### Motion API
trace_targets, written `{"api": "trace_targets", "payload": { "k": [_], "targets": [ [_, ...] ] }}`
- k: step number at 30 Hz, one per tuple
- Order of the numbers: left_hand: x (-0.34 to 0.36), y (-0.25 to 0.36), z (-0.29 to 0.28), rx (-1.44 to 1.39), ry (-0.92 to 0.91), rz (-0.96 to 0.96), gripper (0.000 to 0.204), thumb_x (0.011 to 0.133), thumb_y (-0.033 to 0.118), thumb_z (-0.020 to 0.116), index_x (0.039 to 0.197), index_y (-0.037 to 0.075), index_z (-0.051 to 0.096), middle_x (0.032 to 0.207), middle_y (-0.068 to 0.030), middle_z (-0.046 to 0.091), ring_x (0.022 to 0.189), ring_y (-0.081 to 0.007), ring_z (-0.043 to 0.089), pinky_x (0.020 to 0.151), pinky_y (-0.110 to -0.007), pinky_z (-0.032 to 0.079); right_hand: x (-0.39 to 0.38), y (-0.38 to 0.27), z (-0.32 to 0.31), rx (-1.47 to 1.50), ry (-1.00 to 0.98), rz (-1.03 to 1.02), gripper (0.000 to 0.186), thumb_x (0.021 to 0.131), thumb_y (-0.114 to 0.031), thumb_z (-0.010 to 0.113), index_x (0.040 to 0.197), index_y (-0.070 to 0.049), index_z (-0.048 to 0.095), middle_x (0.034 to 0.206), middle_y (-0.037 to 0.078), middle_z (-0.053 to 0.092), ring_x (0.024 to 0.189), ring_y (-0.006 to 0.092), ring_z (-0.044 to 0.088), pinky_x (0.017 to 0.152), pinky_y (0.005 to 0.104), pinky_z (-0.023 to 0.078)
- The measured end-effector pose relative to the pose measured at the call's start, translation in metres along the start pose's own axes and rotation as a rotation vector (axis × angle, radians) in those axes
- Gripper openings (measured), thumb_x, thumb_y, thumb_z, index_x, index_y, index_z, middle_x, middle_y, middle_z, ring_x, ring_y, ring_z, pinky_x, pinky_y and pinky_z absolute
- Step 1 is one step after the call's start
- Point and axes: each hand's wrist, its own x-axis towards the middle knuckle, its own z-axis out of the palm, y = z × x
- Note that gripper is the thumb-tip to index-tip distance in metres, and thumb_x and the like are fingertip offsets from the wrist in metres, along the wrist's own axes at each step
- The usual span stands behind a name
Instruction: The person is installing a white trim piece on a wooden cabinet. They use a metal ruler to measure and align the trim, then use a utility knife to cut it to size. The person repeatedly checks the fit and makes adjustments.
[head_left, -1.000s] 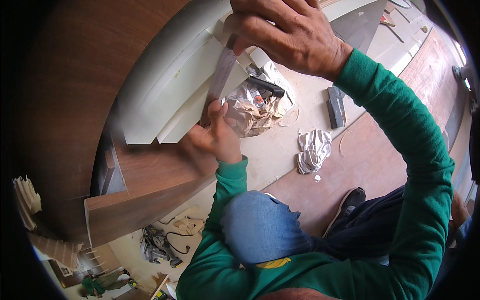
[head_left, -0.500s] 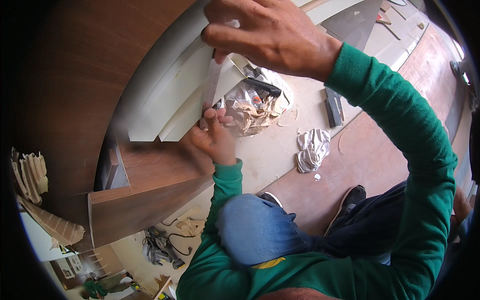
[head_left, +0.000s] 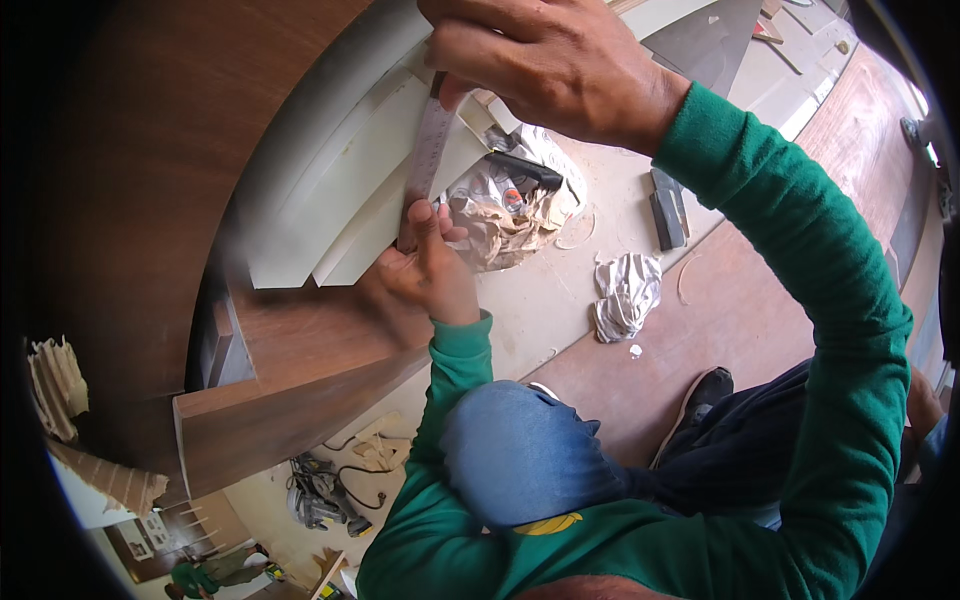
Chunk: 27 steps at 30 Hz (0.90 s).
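A narrow ruler with scale marks (head_left: 429, 155) stands slanted in front of a pale, stepped panel (head_left: 345, 205) at the upper left. My right hand (head_left: 565, 75) pinches its upper end between thumb and bent fingers. Lower down, my left hand (head_left: 432, 278) holds the other end, its thumb on the ruler and its fingers partly behind it. A brown wooden panel (head_left: 310, 335) lies just left of and below my left hand. Where the ruler's lower tip meets the pale panel is hidden by the fingers.
Crumpled paper (head_left: 505, 230) with a black tool handle (head_left: 530, 170) on it lies beyond the left hand. To the right are a black block (head_left: 667, 215), a white cloth (head_left: 628, 297) and a large brown board (head_left: 720, 300). A corded power tool (head_left: 320, 492) sits lower left.
Both hands keep hold of the ruler. My right hand has shifted slightly right, showing more of the ruler's marked face; the view has moved a little.
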Motion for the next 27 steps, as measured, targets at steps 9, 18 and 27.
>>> {"api": "trace_targets", "payload": {
  "k": [9, 18, 27],
  "targets": [
    [-0.003, 0.004, 0.000, -0.016, 0.031, -0.129, 0.057, 0.099, 0.021, 0.089, 0.141, -0.004, 0.060, 0.108, -0.0110, 0.076, 0.077, -0.0136, 0.072, 0.055, -0.022, 0.054, -0.013, 0.016, 0.020, -0.082, 0.171, -0.112, 0.026, 0.097, -0.030, 0.075, 0.113, -0.012, 0.066, 0.124, 0.008, 0.060, 0.107, 0.0255, 0.060, 0.094, 0.0412, 0.050],
    [0.000, -0.003, -0.009, 0.007, 0.016, -0.199, 0.063, 0.099, 0.026, 0.090, 0.144, -0.005, 0.058, 0.111, -0.0122, 0.075, 0.079, -0.0148, 0.074, 0.054, -0.022, 0.054, -0.018, 0.011, 0.016, 0.022, 0.173, -0.057, 0.021, 0.094, -0.023, 0.078, 0.110, -0.015, 0.068, 0.124, 0.008, 0.060, 0.104, 0.0250, 0.060, 0.090, 0.0401, 0.053],
    [0.002, -0.013, -0.002, -0.023, 0.036, -0.061, 0.068, 0.091, 0.046, 0.095, 0.114, -0.014, 0.073, 0.079, -0.0102, 0.069, 0.059, -0.0170, 0.064, 0.079, -0.037, 0.068, -0.010, 0.001, -0.007, 0.096, -0.009, 0.066, 0.023, 0.098, -0.020, 0.077, 0.119, -0.017, 0.068, 0.130, 0.009, 0.060, 0.107, 0.0268, 0.061, 0.092, 0.0445, 0.055]
  ]
}}
